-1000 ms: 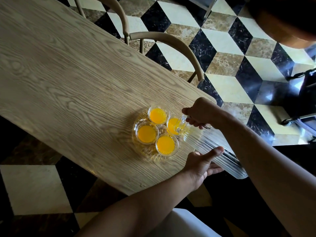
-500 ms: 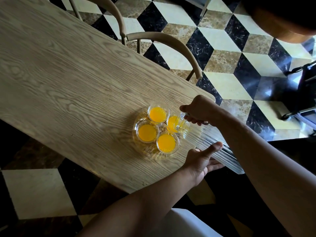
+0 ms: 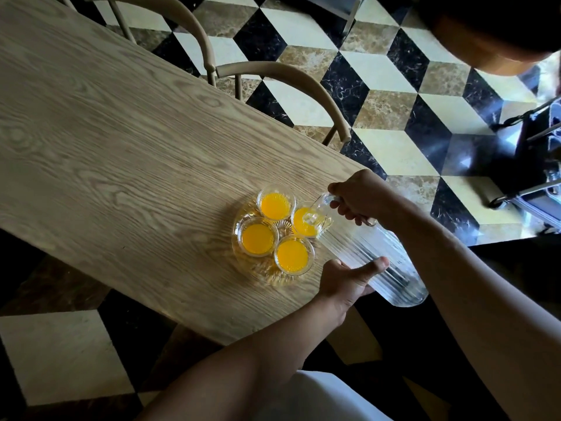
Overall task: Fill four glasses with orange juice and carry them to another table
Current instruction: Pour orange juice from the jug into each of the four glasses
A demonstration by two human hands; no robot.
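glasses (image 3: 275, 228) sit just left of both hands (image 3: 349, 279) gripping pitcher (image 3: 373, 256).

Wood-grain surface (image 3: 121, 141), two curved-back chairs (image 3: 291, 77) tucked at far edge. Floor (image 3: 391, 77): black, cream, brown cube-pattern tiles. Dark wheeled frame (image 3: 534, 165) at right.

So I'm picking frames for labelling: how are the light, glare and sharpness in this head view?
Head view: uneven light, the wooden table bright and floor beneath it nearly black; hard glare on the dark tile at right; slight softness overall; wide-angle bending of the table edge; the clear ribbed pitcher is hard to outline, while the four juice glasses read crisply.
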